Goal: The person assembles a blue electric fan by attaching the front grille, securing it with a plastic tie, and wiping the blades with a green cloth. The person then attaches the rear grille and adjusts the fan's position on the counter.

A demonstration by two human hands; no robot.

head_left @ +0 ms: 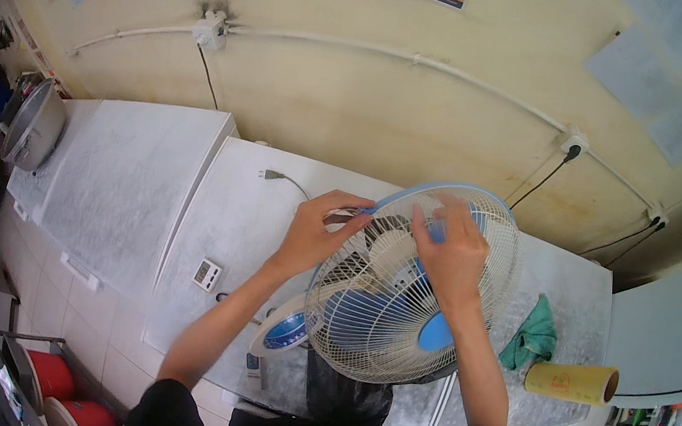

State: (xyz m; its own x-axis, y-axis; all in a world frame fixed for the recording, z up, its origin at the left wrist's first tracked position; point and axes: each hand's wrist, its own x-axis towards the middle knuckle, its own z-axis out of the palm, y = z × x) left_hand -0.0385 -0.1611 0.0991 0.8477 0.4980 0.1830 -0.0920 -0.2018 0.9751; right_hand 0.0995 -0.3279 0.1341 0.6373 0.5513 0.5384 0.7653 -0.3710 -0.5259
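Observation:
An electric fan (377, 329) with a cream wire grille, a blue rim and blue blades leans on the white counter in front of me. At the upper left of its rim, the thumb and fingers of my left hand (316, 231) are closed on the blue edge. My right hand (453, 261) hovers over the upper part of the grille, thumb apart from the fingers, whose tips are blurred. Nothing shows in it. The fan's base (279, 332), pale with a blue panel, sticks out at the lower left. Black plastic (344, 399) lies below the grille.
A small white timer (207, 274) and a loose plug (273, 175) lie left of the fan. On the right are a green cloth (533, 334) and a yellow roll (571, 381). A metal pot (36, 128) stands far left. Wall sockets (575, 142) have black cords.

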